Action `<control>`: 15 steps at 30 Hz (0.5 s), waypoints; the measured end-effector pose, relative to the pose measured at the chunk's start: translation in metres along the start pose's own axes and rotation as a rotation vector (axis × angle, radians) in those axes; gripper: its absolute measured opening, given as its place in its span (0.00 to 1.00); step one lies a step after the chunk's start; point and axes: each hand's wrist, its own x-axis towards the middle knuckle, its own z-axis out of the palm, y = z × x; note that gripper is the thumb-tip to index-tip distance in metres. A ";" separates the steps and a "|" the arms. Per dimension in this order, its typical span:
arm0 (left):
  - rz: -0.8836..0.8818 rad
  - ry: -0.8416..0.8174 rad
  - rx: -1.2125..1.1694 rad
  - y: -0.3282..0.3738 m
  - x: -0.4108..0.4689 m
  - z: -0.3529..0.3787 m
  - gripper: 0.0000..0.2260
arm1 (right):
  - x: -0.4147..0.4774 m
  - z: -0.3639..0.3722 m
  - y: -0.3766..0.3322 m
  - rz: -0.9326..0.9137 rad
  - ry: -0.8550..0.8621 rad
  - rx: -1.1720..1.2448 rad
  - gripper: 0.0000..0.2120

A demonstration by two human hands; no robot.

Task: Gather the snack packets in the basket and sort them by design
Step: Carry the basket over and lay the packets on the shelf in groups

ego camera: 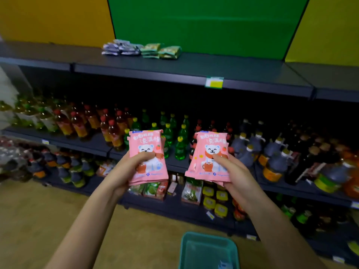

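Two pink packet stacks (147,158) (208,158); one per hand.

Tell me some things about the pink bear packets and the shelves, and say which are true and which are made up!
1. Each hand holds pink bear packets. True: the left hand grips one bunch of pink packets and the right hand grips another bunch.
2. The top shelf has nothing on it. False: grey packets and green packets lie there side by side.
3. The basket on the floor is red. False: it is teal green.
4. Bottles stand on the shelf behind the hands. True.
5. The pink packets are lying in the basket. False: they are held up in front of the shelves, above it.
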 end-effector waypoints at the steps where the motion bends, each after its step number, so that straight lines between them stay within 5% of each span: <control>1: -0.008 -0.004 0.000 0.008 0.004 -0.013 0.14 | 0.007 0.014 -0.001 -0.005 -0.005 -0.006 0.09; 9: 0.043 -0.063 0.090 0.092 0.061 -0.098 0.10 | 0.075 0.115 -0.029 -0.120 0.058 0.012 0.12; 15: 0.112 -0.162 0.137 0.152 0.120 -0.096 0.04 | 0.118 0.139 -0.082 -0.191 0.075 0.027 0.07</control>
